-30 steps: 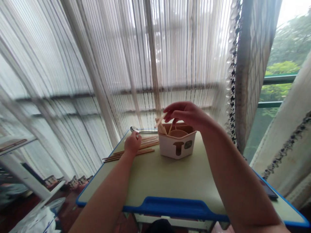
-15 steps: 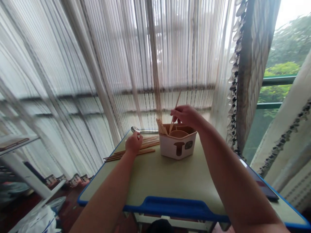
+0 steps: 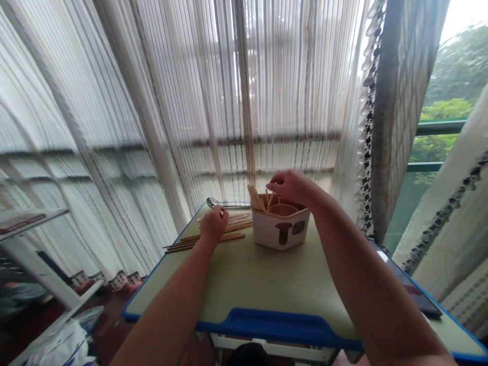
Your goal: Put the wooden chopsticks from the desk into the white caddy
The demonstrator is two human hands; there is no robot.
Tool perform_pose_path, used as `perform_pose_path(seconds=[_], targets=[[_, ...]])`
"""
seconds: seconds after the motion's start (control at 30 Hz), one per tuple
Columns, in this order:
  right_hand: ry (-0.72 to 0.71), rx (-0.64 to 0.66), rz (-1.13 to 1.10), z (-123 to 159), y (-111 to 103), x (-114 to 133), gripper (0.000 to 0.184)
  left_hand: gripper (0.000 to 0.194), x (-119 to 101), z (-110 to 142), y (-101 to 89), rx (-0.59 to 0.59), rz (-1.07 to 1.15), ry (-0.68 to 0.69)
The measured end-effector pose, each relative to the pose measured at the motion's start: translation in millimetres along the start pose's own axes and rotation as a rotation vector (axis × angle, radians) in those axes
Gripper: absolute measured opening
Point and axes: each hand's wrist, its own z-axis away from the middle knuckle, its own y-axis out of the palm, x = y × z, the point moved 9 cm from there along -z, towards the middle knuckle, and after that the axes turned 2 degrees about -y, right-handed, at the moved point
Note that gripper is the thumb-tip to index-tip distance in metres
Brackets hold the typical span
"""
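Wooden and slim, a pale chopstick (image 3: 270,201) stands in the brown-lined utensil holder (image 3: 263,231), with its upper end at the fingertips of the right hand (image 3: 287,184); thumb and forefinger appear drawn together on it in a light pinch, the other fingers curled. The left hand (image 3: 214,222) is half closed above the dark chopsticks (image 3: 232,236) on the counter (image 3: 274,279); whether it has hold of one cannot be told from this view. Just beyond its knuckles shows the head of a slotted spoon (image 3: 212,203), its thin handle running toward the holder. More pale chopsticks (image 3: 256,199) lean together in the holder's left compartment, while a round brown divider bounds another section. The pale stick should handle as light and stiff, prone to roll or tilt rather than break, so a pinch near the top seems right, leaving the lower end free inside the compartment. The dark ones, lying flat and close together, look smooth and may slide against one another; an end clear of the pile would be the easier place to take hold. Farther out, a dark tablet (image 3: 425,300) lies at the counter's right edge, and a sheer striped curtain (image 3: 190,101) hangs behind.
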Motion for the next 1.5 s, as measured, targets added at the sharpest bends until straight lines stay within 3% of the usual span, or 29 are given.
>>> perform_pose_path(seconds=[0.1, 0.23, 0.37, 0.43, 0.5, 0.63, 0.77, 0.87, 0.97, 1.17, 1.27, 1.5], targets=[[0.039, 0.082, -0.126, -1, 12, -6, 0.049, 0.025, -17, 6, 4.1, 0.06, 0.124, 0.077], [0.091, 0.298, -0.305, 0, 47, -18, 0.085, 0.032, -48, 22, 15.1, 0.194, 0.381, 0.226], [-0.018, 0.467, -0.457, 1, 75, -8, 0.073, 0.053, -65, 36, 24.1, 0.289, 0.637, 0.26], [-0.038, 0.418, -0.495, -3, 78, -4, 0.072, 0.063, -67, 41, 28.2, 0.329, 0.759, 0.236], [-0.038, 0.275, -0.46, -8, 74, -2, 0.079, 0.069, -71, 45, 35.9, 0.42, 0.864, 0.204], [-0.09, 0.022, -0.423, -13, 68, 12, 0.084, 0.064, -78, 50, 50.2, 0.584, 1.05, 0.128], [-0.152, -0.01, -0.535, -16, 78, 23, 0.049, 0.059, -75, 48, 60.4, 0.632, 1.18, 0.042], [-0.146, -0.133, -0.48, -20, 73, 18, 0.025, 0.057, -74, 47, 62.9, 0.66, 1.208, 0.036], [-0.127, -0.227, -0.454, -23, 67, 11, 0.017, 0.057, -75, 47, 60.3, 0.674, 1.213, 0.03], [-0.026, -0.398, -0.474, -22, 54, -2, 0.017, 0.056, -76, 48, 55.9, 0.675, 1.174, 0.034], [-0.039, -0.397, -0.477, -20, 56, 2, 0.017, 0.055, -76, 48, 55.3, 0.663, 1.155, 0.052], [-0.09, -0.257, -0.483, -21, 72, 13, 0.019, 0.054, -78, 49, 52.4, 0.676, 1.132, 0.069]])
